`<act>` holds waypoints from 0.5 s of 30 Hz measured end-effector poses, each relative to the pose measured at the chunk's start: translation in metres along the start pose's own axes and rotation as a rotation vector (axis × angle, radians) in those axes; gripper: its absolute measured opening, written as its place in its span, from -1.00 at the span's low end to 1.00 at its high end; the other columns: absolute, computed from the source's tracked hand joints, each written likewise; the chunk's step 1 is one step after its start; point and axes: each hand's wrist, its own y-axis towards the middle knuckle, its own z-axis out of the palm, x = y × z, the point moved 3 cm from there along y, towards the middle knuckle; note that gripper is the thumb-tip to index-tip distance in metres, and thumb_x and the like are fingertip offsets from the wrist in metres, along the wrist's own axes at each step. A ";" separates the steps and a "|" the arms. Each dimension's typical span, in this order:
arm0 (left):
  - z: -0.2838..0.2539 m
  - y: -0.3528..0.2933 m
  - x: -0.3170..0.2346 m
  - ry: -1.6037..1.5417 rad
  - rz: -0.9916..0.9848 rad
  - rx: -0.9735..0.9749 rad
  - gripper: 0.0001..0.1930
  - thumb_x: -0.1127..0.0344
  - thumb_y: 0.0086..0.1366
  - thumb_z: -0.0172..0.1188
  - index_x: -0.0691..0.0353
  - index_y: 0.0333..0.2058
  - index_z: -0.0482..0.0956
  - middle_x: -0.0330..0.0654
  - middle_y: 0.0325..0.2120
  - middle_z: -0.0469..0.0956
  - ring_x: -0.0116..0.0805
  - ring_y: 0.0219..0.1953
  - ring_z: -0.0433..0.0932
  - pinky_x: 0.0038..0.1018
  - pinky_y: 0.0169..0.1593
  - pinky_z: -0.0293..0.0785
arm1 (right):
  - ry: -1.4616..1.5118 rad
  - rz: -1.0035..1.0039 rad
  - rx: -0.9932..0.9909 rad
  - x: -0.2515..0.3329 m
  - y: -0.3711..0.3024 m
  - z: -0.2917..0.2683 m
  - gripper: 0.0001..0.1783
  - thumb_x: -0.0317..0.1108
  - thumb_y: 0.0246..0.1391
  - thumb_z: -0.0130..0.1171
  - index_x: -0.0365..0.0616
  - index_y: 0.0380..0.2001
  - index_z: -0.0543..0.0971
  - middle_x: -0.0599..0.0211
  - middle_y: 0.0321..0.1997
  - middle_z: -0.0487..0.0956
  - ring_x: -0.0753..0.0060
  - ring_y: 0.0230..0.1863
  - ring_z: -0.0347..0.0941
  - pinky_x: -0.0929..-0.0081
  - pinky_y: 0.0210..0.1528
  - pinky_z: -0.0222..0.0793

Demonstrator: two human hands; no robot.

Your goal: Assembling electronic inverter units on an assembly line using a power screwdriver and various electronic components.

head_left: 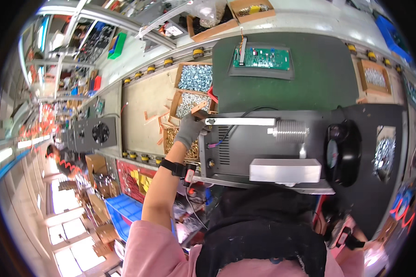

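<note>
My left hand (188, 130), in a grey glove, is at the left edge of a black metal housing (263, 152), beside the end of a white bar (242, 122). Its fingers are bent and appear closed on a small copper-coloured strip (199, 107) with holes. Inside the housing are a coiled metal part (292, 131), a silver block (285, 171), a round black fan (343, 152) and dark wires (229, 131). Far down at the right rim, my right hand (373, 254) is washed out by glare, so its fingers do not show.
Boxes of blue-silver fasteners (195, 77), silver screws (187, 102) and brass parts (192, 150) stand left of the housing. Behind it, a green circuit board (262, 58) rests on a dark green mat (282, 94). Loose copper strips (164, 121) lie on the bench. Another black housing (94, 132) stands farther left.
</note>
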 end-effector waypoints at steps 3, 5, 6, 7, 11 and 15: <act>-0.008 0.017 0.002 0.317 0.167 0.106 -0.76 0.45 0.12 0.21 0.35 -0.21 0.53 -0.12 -0.46 0.61 -0.39 -0.51 0.59 -0.50 -0.45 0.48 | -0.023 0.156 0.112 0.007 -0.099 0.054 -0.56 -0.08 0.00 0.21 -0.23 -0.23 0.44 0.45 -0.37 0.43 0.62 -0.43 0.36 0.61 -0.39 0.33; -0.011 0.021 0.002 0.359 0.519 0.134 -0.73 0.41 0.08 0.27 0.33 -0.22 0.53 -0.12 -0.47 0.61 -0.33 -0.46 0.58 -0.43 -0.39 0.47 | 0.043 0.194 0.214 0.011 -0.143 0.111 -0.49 -0.01 -0.04 0.26 -0.23 -0.22 0.43 0.45 -0.38 0.42 0.63 -0.45 0.37 0.62 -0.41 0.33; -0.013 0.026 0.008 0.271 0.422 0.173 -0.65 0.35 0.02 0.35 0.31 -0.21 0.49 -0.11 -0.45 0.61 -0.28 -0.39 0.58 -0.40 -0.31 0.46 | 0.076 0.211 0.147 0.012 -0.164 0.144 -0.57 -0.10 -0.08 0.31 -0.21 -0.32 0.45 0.45 -0.39 0.42 0.65 -0.48 0.33 0.68 -0.42 0.26; -0.015 0.030 0.012 0.282 0.446 0.196 -0.65 0.35 0.02 0.35 0.31 -0.21 0.49 -0.11 -0.45 0.61 -0.28 -0.39 0.58 -0.40 -0.31 0.46 | 0.175 0.323 0.251 0.016 -0.177 0.174 -0.59 -0.12 -0.11 0.33 -0.21 -0.37 0.45 0.46 -0.40 0.40 0.64 -0.45 0.31 0.70 -0.40 0.22; -0.020 0.037 0.027 0.540 0.567 0.081 -0.47 0.33 -0.09 0.44 0.28 -0.15 0.38 -0.13 -0.39 0.60 -0.29 -0.37 0.59 -0.42 -0.30 0.48 | 0.088 0.203 0.568 0.021 -0.177 0.300 -0.71 -0.41 -0.17 0.24 -0.23 -0.30 0.51 0.40 -0.41 0.45 0.62 -0.45 0.30 0.60 -0.43 0.20; -0.011 0.039 0.039 0.256 0.543 0.279 -0.40 0.37 -0.12 0.45 0.28 -0.09 0.35 -0.17 -0.37 0.57 -0.36 -0.39 0.55 -0.47 -0.31 0.47 | 0.065 -0.070 0.696 0.019 -0.156 0.411 -0.74 -0.41 -0.05 0.16 -0.19 -0.22 0.49 0.32 -0.41 0.46 0.45 -0.44 0.36 0.47 -0.35 0.31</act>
